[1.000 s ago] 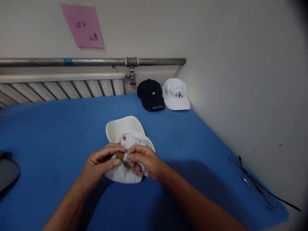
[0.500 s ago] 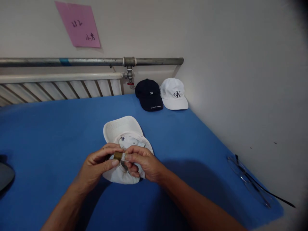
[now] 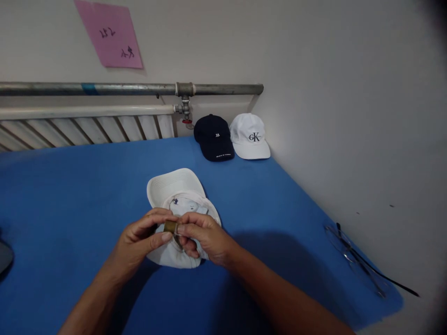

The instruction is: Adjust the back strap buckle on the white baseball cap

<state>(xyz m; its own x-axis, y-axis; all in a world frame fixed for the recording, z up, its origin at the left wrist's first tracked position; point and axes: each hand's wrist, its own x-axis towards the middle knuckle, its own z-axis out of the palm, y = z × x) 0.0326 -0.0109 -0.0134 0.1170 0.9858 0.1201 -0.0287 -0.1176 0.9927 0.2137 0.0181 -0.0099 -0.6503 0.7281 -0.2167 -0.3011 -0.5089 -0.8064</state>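
Observation:
A white baseball cap (image 3: 174,181) lies upside down on the blue surface, its brim pointing away from me. Over its back edge, my left hand (image 3: 138,239) pinches a brass-coloured buckle (image 3: 170,226) between thumb and fingertips. My right hand (image 3: 207,237) is closed on the white strap (image 3: 177,228) just right of the buckle, thumb and index finger pressed together. Only a sliver of the strap shows between the buckle and the right fingertips. The hands cover part of the cap's rear.
A black cap (image 3: 213,137) and another white cap (image 3: 250,137) sit side by side at the back by the wall. Eyeglasses (image 3: 352,258) lie at the right edge of the blue surface (image 3: 87,186). A dark object (image 3: 5,258) shows at far left. A radiator (image 3: 87,130) runs behind.
My right fingertips have come closer to the buckle, and less of the strap shows between them. The whole view has shifted slightly.

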